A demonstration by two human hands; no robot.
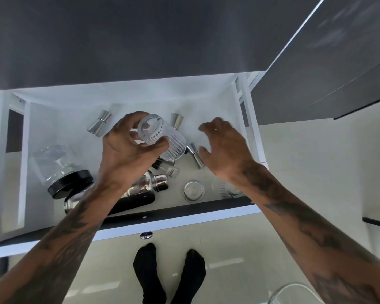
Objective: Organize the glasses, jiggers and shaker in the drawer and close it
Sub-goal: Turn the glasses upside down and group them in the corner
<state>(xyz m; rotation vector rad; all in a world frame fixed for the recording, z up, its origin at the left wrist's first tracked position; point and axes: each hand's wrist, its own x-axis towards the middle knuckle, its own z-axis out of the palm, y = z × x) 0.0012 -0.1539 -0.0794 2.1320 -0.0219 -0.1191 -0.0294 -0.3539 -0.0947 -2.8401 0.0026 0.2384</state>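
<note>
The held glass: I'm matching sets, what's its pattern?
Clear with vertical ribs, the glass in the left hand; head view.

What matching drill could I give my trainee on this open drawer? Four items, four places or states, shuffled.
Items:
1. ribbed glass
2. shaker
3. black-lidded jar
4. right hand

States:
A. lying on its side by the drawer's front wall
B. open, holding nothing
C. held in the left hand
D. at the drawer's left side

Pairs: 1-C, 2-A, 3-D, 4-B
</note>
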